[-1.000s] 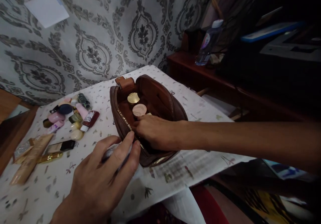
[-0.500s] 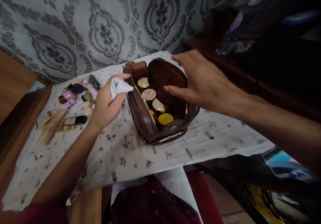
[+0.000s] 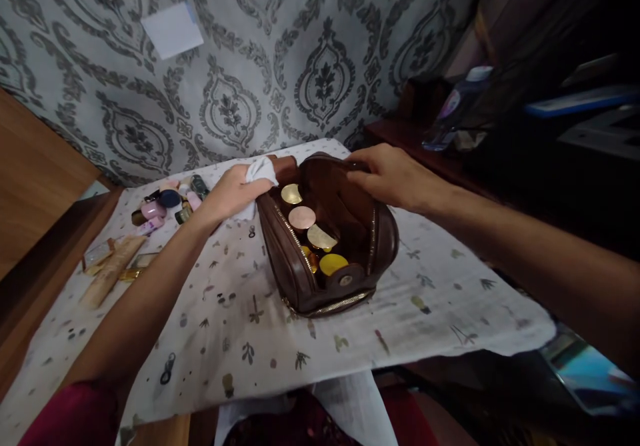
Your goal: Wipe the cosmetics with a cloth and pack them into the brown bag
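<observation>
A brown zippered cosmetic bag stands unzipped on the table, its lid folded back to the right. Inside it is a row of round caps: a gold one, a pinkish one, a pale gold one and a yellow one. My left hand is closed around a white cloth at the bag's back left rim. My right hand grips the bag's raised lid between thumb and fingers.
Several cosmetics, among them a pink bottle and a beige tube, lie at the left of the patterned tablecloth. A clear bottle stands on the dark furniture at right. Paper is on the patterned wall.
My right hand has come down onto the lid and taken hold of it. My left hand, with the cloth, has moved against the bag's rim. The camera view has tilted up.
</observation>
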`<action>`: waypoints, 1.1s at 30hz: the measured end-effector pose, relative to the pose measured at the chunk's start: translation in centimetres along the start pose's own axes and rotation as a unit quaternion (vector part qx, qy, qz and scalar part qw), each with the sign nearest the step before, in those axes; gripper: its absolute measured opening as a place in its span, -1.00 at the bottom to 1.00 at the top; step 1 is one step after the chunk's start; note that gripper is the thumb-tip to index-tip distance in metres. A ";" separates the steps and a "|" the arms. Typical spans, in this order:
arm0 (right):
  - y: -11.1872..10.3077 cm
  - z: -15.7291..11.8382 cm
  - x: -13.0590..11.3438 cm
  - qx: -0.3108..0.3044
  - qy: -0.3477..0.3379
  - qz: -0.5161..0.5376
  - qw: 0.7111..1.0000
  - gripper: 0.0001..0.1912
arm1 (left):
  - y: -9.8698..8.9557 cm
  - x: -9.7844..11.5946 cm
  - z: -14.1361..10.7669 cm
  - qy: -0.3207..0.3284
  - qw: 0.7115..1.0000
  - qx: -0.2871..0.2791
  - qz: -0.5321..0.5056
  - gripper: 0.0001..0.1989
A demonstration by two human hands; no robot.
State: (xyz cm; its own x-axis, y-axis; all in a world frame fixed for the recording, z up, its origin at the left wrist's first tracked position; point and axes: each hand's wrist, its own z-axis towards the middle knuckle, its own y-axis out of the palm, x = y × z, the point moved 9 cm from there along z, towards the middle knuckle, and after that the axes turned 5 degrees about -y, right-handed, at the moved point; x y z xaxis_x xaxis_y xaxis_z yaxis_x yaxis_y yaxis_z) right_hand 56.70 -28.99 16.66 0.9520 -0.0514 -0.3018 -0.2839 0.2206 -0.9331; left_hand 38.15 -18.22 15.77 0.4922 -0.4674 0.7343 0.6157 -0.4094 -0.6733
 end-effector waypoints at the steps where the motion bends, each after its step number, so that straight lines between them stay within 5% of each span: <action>1: -0.2 -0.1 -0.1 0.004 0.002 0.005 1.000 -0.72 | -0.2 0.1 -0.1 0.007 1.000 0.006 -0.003 -0.82; 9: -0.7 2.0 -0.9 0.012 -0.018 0.021 1.000 -0.71 | -2.5 -0.3 0.9 0.001 0.999 0.026 0.020 -0.77; 18: 1.7 3.9 -1.0 -0.041 -0.015 -0.046 0.998 -0.70 | -1.7 -2.4 0.9 -0.027 0.999 0.033 -0.031 -0.77; 29: 0.2 3.8 -1.0 0.015 -0.016 -0.017 1.000 -0.70 | -3.6 -2.8 1.9 -0.039 0.993 0.109 -0.025 -0.77; 33: 0.4 4.2 -1.0 -0.005 -0.015 -0.018 1.000 -0.73 | -3.0 -3.1 2.3 -0.050 0.995 0.077 -0.042 -0.79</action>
State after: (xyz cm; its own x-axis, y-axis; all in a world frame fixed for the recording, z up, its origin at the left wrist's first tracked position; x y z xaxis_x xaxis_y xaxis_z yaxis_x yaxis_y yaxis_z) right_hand 56.12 -24.79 17.36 0.9645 -0.0307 -0.2623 -0.2503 0.2102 -0.9451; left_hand 36.20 -13.69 15.75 0.4891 -0.3534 0.7974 0.7402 -0.3154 -0.5938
